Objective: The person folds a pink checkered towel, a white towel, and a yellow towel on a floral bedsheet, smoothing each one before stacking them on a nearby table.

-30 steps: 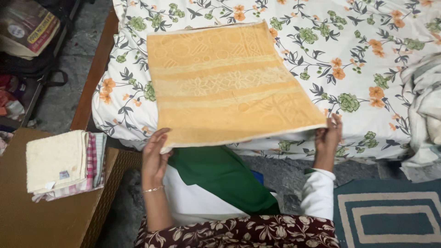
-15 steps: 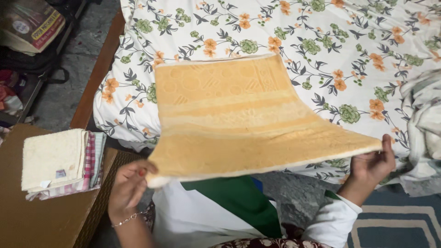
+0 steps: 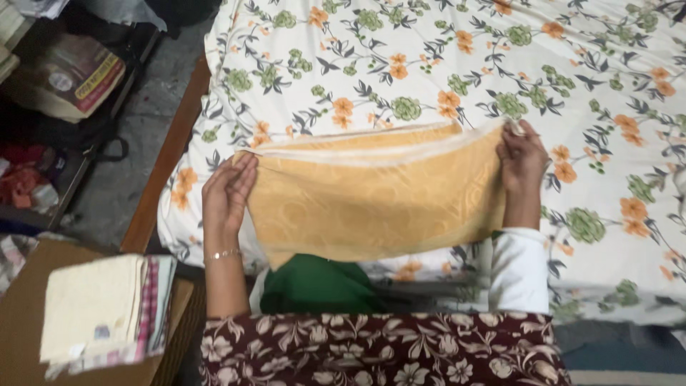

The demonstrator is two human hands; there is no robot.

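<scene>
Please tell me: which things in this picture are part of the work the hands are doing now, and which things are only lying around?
In hand:
orange towel, folded over, held at both ends
left hand and right hand
floral bedsheet under it

Lying about:
stack of folded cloths on the brown table
green cloth

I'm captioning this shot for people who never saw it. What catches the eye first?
An orange towel, folded over, is held up at its two top corners by the left hand and the right hand over a bed with a floral sheet. At lower left, a stack of folded cloths lies on a brown surface.
</scene>
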